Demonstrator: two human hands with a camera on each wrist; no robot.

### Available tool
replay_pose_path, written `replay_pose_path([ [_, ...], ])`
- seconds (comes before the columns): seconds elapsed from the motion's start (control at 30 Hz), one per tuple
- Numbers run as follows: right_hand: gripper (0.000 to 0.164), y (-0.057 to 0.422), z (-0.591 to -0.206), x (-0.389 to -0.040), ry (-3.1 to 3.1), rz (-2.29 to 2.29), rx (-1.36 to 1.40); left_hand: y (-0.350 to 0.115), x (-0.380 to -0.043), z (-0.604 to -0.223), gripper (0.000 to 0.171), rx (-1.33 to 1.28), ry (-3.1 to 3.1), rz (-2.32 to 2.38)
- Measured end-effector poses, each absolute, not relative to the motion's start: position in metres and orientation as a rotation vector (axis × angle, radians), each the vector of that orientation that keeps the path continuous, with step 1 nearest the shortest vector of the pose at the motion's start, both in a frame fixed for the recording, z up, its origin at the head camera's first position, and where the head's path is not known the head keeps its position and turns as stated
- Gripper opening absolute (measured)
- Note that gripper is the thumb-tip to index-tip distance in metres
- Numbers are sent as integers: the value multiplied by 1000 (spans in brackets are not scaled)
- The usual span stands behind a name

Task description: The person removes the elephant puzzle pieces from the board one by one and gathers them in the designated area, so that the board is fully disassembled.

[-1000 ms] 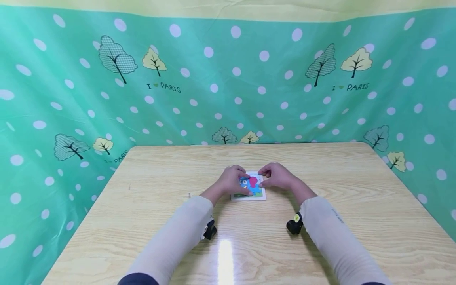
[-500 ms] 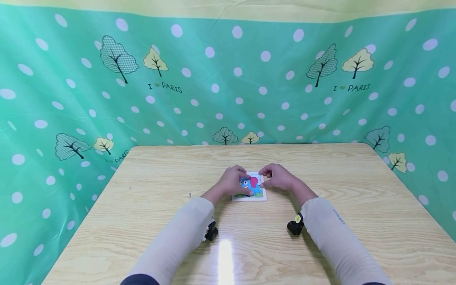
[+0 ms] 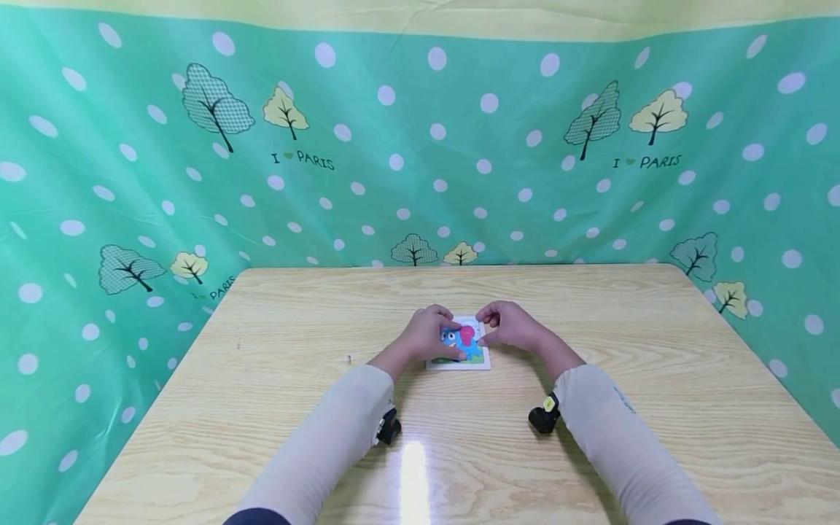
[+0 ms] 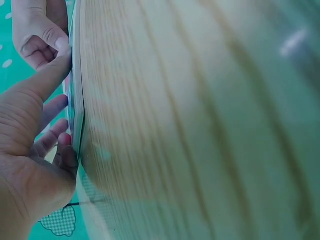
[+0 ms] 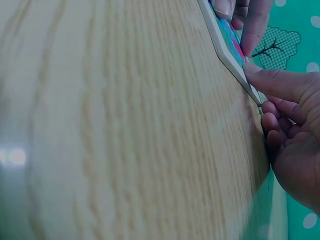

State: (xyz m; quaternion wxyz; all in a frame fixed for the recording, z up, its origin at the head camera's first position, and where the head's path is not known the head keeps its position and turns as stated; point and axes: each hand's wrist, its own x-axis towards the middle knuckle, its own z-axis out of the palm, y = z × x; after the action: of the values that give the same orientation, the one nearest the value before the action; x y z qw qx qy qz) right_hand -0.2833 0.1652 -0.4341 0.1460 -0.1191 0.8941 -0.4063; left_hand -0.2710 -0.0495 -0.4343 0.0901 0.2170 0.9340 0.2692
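A small square puzzle board [image 3: 471, 364] with a white rim lies on the wooden table, showing a blue animal with a big eye and a red ear. My left hand [image 3: 425, 334] reaches over its left side, hiding part of the picture. That hand's thumb and index finger lie spread on the face, fingertips touching the surface in the left wrist view. At the right edge, my right hand [image 3: 515, 325] holds the board, thumb [image 5: 265, 76] on its face and the other fingers [image 5: 280, 117] curled by the corner.
The pale wooden table [image 3: 295, 306] ends at a green polka-dot curtain [image 3: 420, 146] behind and on both sides. A tiny dark bit [image 3: 349, 359] lies left of the board. Black wrist cameras hang below both sleeves, close over the table.
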Motion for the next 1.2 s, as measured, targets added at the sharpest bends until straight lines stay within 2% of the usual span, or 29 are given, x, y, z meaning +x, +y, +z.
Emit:
replay_pose_path([
  [0.43,45,164,-434,-283,2545,-1253,-340,-49,-270,-433,59,619,2777,834],
  [0.67,62,162,-432,-284,2457,-1336,-393,-50,-271,-434,59,636,2781,831],
  [0.97,37,162,-436,-284,2547,-1281,-405,-50,-272,-435,60,626,2783,831],
  [1.2,37,167,-435,-281,2560,-1342,-356,-50,-271,-434,60,627,2774,846],
])
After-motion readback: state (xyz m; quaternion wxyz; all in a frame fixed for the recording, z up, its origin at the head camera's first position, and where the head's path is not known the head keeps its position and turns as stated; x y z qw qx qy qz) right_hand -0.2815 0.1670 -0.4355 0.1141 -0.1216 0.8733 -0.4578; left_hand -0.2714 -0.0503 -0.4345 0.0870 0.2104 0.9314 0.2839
